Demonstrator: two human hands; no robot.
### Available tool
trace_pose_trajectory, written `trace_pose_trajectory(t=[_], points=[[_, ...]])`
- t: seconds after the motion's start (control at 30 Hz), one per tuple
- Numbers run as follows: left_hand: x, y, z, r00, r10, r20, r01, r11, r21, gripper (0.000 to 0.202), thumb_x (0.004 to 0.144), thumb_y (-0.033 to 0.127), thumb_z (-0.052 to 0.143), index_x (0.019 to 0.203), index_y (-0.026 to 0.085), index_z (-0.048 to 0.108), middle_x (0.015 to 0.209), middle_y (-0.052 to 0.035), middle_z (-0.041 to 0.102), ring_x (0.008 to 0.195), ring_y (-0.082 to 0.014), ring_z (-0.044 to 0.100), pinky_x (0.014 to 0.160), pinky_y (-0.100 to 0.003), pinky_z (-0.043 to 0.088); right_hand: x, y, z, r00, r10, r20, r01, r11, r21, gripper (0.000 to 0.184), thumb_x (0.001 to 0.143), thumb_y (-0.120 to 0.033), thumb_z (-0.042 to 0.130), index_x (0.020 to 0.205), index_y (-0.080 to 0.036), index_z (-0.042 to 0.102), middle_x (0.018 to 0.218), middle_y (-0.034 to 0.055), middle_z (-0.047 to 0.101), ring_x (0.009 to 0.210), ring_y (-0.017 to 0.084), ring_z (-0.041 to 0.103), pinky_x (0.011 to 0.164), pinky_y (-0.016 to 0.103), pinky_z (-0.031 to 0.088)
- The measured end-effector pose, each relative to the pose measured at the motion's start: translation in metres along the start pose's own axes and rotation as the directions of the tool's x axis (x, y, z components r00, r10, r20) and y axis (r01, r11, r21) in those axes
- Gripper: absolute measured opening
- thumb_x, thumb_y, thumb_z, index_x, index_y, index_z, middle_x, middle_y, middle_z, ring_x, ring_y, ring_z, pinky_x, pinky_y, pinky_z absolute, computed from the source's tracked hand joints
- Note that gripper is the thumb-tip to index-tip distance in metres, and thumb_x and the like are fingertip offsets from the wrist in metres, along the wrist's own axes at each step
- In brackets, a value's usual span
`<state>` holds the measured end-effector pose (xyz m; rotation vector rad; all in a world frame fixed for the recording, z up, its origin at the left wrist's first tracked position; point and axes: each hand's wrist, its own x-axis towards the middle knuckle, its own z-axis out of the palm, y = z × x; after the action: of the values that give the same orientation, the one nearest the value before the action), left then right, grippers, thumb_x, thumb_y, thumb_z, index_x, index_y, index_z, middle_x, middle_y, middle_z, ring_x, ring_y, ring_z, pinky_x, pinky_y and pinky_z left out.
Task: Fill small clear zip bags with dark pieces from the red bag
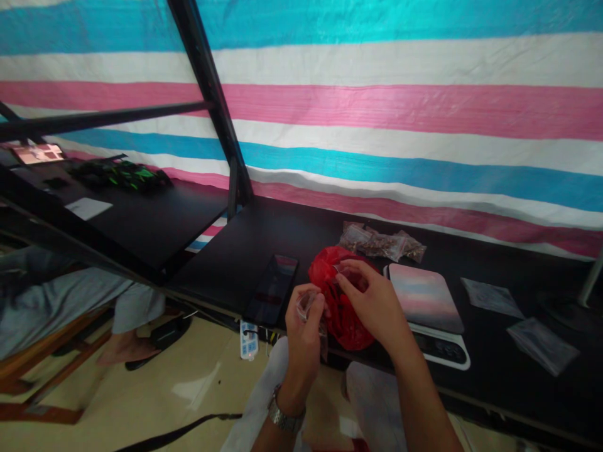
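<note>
Left hand (304,333), watch (286,415) on wrist, closed around a small clear plastic bag (306,307), fingers curled. Right hand (372,301) partly closed, thumb and forefinger pinching a clear plastic piece (337,269) just over a crumpled red plastic bag (342,314); unclear if the piece belonged to the small bag. Both hands were held up at the table (245,238) edge, in front of the red plastic bag. Person's knees in grey trousers (257,402) below, power strip (249,340) beside them on the floor. Black phone (272,289) on table, just left of the hands. Digital scale (440,346) to the right, pastel pad (424,298) on top. Behind the red plastic bag, small clear bags of brown stuff (381,245). Flat clear bags (541,345) further right. Left side: seated person's legs (47,301), bare foot (127,351), second table (141,226) with a black-and-green item (120,176). Metal frame (207,94) and striped tarp (377,107) at the back.
</note>
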<state>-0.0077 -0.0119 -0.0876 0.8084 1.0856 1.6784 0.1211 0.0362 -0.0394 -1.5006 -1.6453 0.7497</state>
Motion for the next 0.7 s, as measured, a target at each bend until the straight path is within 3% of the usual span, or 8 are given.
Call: trace_pose_trajectory(t=[0.13, 0.2, 0.37, 0.5, 0.7], points=[[0.0, -0.001, -0.001, 1.0, -0.002, 0.015, 0.002, 1.0, 0.022, 0.024, 0.094, 0.042, 0.074, 0.101, 0.021, 0.065, 0.072, 0.0034, 0.061, 0.065, -0.013, 0.056, 0.064, -0.024, 0.045, 0.0, 0.007, -0.009, 1.0, 0.005, 0.006, -0.002, 0.936, -0.353, 0.027, 0.096, -0.025, 0.065, 0.121, -0.023, 0.075, 0.115, 0.0091, 0.082, 0.105, 0.029, 0.076, 0.095, 0.042, 0.054], [0.0, 0.0, -0.001, 1.0, 0.004, 0.011, -0.005, 1.0, 0.024, 0.023, 0.094, 0.04, 0.074, 0.101, 0.021, 0.065, 0.072, 0.0034, 0.061, 0.065, -0.0131, 0.056, 0.065, -0.024, 0.044, 0.0, 0.01, -0.015, 1.0, 0.001, 0.03, 0.012, 0.9, -0.436, 0.028, 0.095, -0.022, 0.065, 0.121, -0.022, 0.075, 0.114, 0.0095, 0.082, 0.102, 0.03, 0.076, 0.092, 0.041, 0.053], [-0.001, 0.003, 0.0, 1.0, 0.005, 0.024, -0.006, 0.999, 0.035, 0.021, 0.093, 0.039, 0.075, 0.098, 0.021, 0.065, 0.071, 0.0035, 0.061, 0.065, -0.0128, 0.055, 0.065, -0.024, 0.044, -0.004, 0.013, -0.025, 0.988, 0.007, 0.154, 0.054, 0.919, -0.39, 0.023, 0.092, -0.019, 0.069, 0.113, -0.025, 0.075, 0.109, 0.0058, 0.083, 0.098, 0.027, 0.077, 0.086, 0.035, 0.052], [-0.001, 0.003, 0.0, 0.999, -0.02, 0.033, 0.02, 1.0, 0.003, 0.025, 0.092, 0.042, 0.077, 0.098, 0.021, 0.065, 0.071, 0.0031, 0.062, 0.066, -0.0131, 0.056, 0.065, -0.024, 0.045, -0.007, 0.008, -0.024, 0.97, 0.004, 0.243, 0.072, 0.951, -0.302, 0.011, 0.094, -0.025, 0.067, 0.101, -0.024, 0.076, 0.096, 0.0054, 0.083, 0.087, 0.025, 0.076, 0.077, 0.031, 0.051], [0.004, 0.006, 0.002, 0.996, -0.043, -0.072, 0.033, 0.99, -0.134, 0.031, 0.085, 0.043, 0.082, 0.095, 0.02, 0.063, 0.068, 0.0037, 0.062, 0.063, -0.0128, 0.057, 0.062, -0.024, 0.045, -0.009, 0.0, -0.025, 0.955, -0.011, 0.296, 0.096, 0.957, -0.273, 0.012, 0.093, -0.026, 0.069, 0.101, -0.024, 0.077, 0.096, 0.007, 0.083, 0.089, 0.027, 0.076, 0.077, 0.032, 0.052]])
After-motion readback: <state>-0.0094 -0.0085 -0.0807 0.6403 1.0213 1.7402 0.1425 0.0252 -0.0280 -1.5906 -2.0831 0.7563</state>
